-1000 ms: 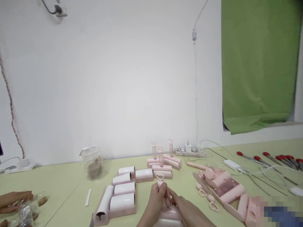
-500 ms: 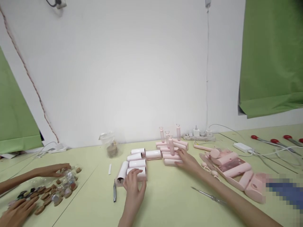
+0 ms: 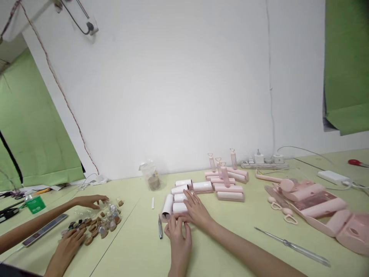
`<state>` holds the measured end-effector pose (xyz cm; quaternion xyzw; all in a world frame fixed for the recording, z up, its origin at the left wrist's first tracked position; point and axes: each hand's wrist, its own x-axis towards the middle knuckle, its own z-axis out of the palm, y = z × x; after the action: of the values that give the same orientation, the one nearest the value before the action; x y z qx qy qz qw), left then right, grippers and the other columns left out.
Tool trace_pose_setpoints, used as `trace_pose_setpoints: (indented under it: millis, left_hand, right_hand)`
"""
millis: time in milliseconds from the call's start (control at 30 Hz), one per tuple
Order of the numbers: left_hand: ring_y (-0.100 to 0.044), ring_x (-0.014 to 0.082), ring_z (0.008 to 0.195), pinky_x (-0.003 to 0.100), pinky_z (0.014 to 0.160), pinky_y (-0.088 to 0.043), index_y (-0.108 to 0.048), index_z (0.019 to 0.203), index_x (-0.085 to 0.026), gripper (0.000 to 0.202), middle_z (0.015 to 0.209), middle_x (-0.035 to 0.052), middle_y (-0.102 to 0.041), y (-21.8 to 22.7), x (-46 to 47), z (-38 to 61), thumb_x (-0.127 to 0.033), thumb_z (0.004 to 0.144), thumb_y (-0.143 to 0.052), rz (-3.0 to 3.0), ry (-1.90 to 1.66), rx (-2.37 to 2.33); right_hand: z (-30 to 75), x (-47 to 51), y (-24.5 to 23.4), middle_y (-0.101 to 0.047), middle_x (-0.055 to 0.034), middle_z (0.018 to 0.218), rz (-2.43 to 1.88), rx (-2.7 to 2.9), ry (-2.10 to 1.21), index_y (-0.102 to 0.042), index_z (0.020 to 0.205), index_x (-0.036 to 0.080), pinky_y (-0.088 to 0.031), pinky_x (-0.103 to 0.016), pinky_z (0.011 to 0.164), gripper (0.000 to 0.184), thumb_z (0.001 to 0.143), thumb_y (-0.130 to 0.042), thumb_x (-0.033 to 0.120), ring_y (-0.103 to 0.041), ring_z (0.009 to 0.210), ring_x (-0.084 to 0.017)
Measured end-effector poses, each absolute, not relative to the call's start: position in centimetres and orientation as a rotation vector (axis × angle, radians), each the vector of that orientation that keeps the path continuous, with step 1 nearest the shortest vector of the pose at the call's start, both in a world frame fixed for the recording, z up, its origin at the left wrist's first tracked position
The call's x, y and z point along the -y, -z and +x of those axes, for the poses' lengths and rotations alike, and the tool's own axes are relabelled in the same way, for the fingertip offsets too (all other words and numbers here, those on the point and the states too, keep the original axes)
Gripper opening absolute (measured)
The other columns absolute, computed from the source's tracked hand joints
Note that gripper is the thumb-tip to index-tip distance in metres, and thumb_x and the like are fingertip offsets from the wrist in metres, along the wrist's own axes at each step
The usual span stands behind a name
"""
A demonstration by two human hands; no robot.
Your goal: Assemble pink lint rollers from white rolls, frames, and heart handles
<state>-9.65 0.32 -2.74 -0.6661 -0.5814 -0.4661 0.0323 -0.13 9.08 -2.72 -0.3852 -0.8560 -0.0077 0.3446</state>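
My left hand (image 3: 180,240) is at the near end of a group of glossy white tubes. Its fingers bend and touch the front tube, with the thumb held apart. My right hand (image 3: 198,211) lies over the right side of the same group, fingers stretched out across a white tube (image 3: 179,208) and partly hiding others. One white tube (image 3: 168,204) stands out lengthwise on the left, its dark hollow end facing me. Another white tube (image 3: 202,187) lies behind my right hand. Beyond it, several pink tubes (image 3: 230,196) lie stacked, with small pink bottles (image 3: 225,175) upright among them.
A silver pen-like tool (image 3: 160,227) and a white strip (image 3: 152,203) lie left. A screwdriver (image 3: 294,247) and pink parts in a tray (image 3: 309,218) are right. A plastic bag (image 3: 150,177) stands behind. At left, another person's hands (image 3: 70,244) touch small brown pieces (image 3: 92,229).
My right hand has left the pink tubes and moved left onto the white tubes, beside my left hand. The view has shifted left, bringing a phone and a green packet into sight.
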Motion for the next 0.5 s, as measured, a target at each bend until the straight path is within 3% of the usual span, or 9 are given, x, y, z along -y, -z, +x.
trace_pose_setpoints:
  millis: [67,167,233,333,400,500]
  left_hand:
    - [-0.047,0.0247,0.096,0.04,0.082,-0.028,-0.05,0.092,-0.022,0.018,0.099,0.0073,-0.052,3.0,0.0,-9.4,-0.02,0.077,-0.04,-1.938,1.597,1.841]
    - [-0.045,0.0244,0.096,0.04,0.085,-0.029,-0.035,0.109,-0.017,0.037,0.109,0.0129,-0.045,3.6,0.4,-8.6,-0.031,0.076,-0.045,-1.788,1.838,1.978]
    - [-0.045,0.0249,0.096,0.038,0.086,-0.031,-0.031,0.112,-0.014,0.049,0.109,0.0148,-0.044,4.3,0.3,-7.6,-0.038,0.072,-0.049,-1.813,1.918,2.11]
    - [-0.049,0.0241,0.091,0.037,0.085,-0.035,-0.027,0.117,-0.01,0.066,0.094,0.0114,-0.05,5.2,-0.9,-5.3,-0.048,0.07,-0.051,-2.016,1.99,2.279]
    - [-0.053,0.0222,0.082,0.036,0.081,-0.038,-0.02,0.122,-0.008,0.071,0.083,0.0072,-0.051,5.2,-2.3,-3.4,-0.054,0.074,-0.045,-2.133,2.091,2.322]
    - [-0.055,0.0218,0.082,0.035,0.078,-0.042,-0.014,0.124,-0.008,0.072,0.089,0.01,-0.049,3.8,-4.5,-0.8,-0.055,0.077,-0.039,-2.261,2.205,2.333]
  right_hand:
    - [1.1,-8.5,2.7,-0.041,-0.0202,0.129,-1.021,2.211,-0.04,-0.053,0.1,0.011,-0.027,-0.043,0.095,0.032,0.073,-0.059,0.026,-0.033,0.12,-0.031]
    - [4.2,-7.0,2.5,-0.059,-0.0136,0.104,-1.091,2.157,-0.178,-0.053,0.091,0.017,-0.038,-0.039,0.081,0.02,0.074,-0.056,0.027,-0.05,0.099,-0.028]
    - [6.4,-6.0,2.4,-0.061,-0.0091,0.091,-1.157,2.09,-0.269,-0.05,0.09,0.019,-0.04,-0.036,0.071,0.019,0.077,-0.051,0.032,-0.055,0.085,-0.025]
    - [9.0,-5.4,2.9,-0.059,-0.0057,0.085,-1.232,1.982,-0.411,-0.045,0.098,0.019,-0.042,-0.031,0.066,0.028,0.077,-0.048,0.038,-0.056,0.078,-0.022]
    - [10.3,-5.6,3.4,-0.058,-0.0031,0.081,-1.243,1.742,-0.742,-0.045,0.1,0.019,-0.042,-0.031,0.069,0.034,0.074,-0.051,0.041,-0.057,0.075,-0.021]
    - [11.7,-5.8,3.8,-0.059,-0.0023,0.078,-1.188,1.273,-1.207,-0.044,0.103,0.018,-0.041,-0.033,0.073,0.047,0.069,-0.055,0.048,-0.059,0.075,-0.022]
